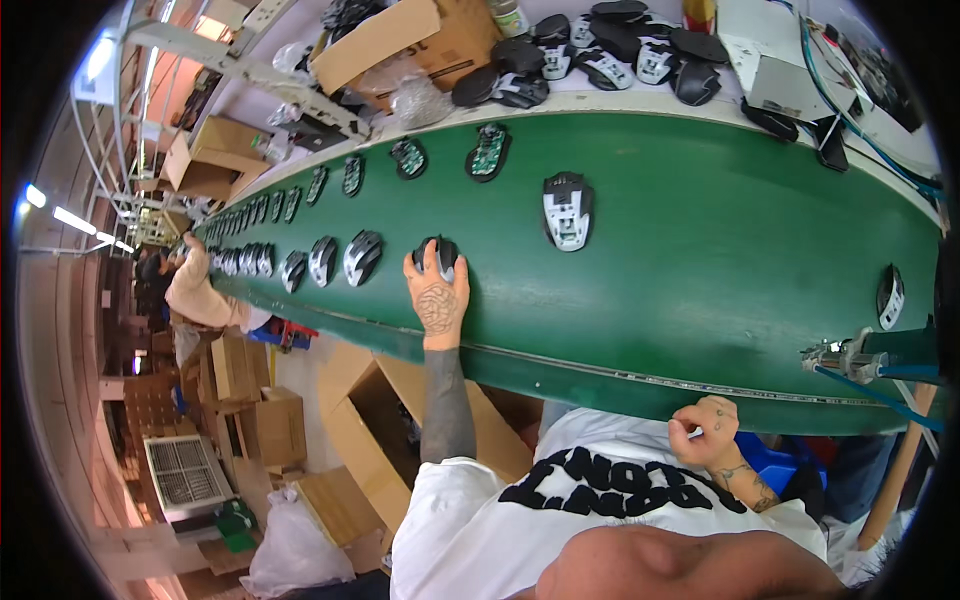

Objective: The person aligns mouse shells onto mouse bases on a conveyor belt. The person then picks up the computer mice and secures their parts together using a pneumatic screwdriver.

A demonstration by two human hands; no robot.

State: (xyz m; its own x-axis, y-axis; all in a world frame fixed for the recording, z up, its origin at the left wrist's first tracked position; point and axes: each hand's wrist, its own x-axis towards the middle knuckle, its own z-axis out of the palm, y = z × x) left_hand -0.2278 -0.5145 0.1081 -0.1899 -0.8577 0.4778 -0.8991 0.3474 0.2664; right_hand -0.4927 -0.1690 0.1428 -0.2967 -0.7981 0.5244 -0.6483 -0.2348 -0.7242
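Note:
My left hand (437, 295) reaches over the green belt with its fingers wrapped round a black and grey computer mouse (421, 262), partly hidden under the hand. Left of it, several assembled mice, such as one silver and black mouse (363, 257), stand in a row. My right hand (708, 430) is off the belt near my chest, its fingers curled in and nothing visible in them. Nearest beyond it on the belt lies an opened mouse shell (568, 212) with a white inside. Another white and black mouse part (890, 296) lies at the far right.
Along the belt's (690, 260) far side runs a row of mouse bases with green circuit boards (489, 150). Mouse shells (605, 68) are heaped on the back ledge beside a cardboard box (430, 50). A metal fixture (850, 355) juts in at right. Another person (200, 290) works far left.

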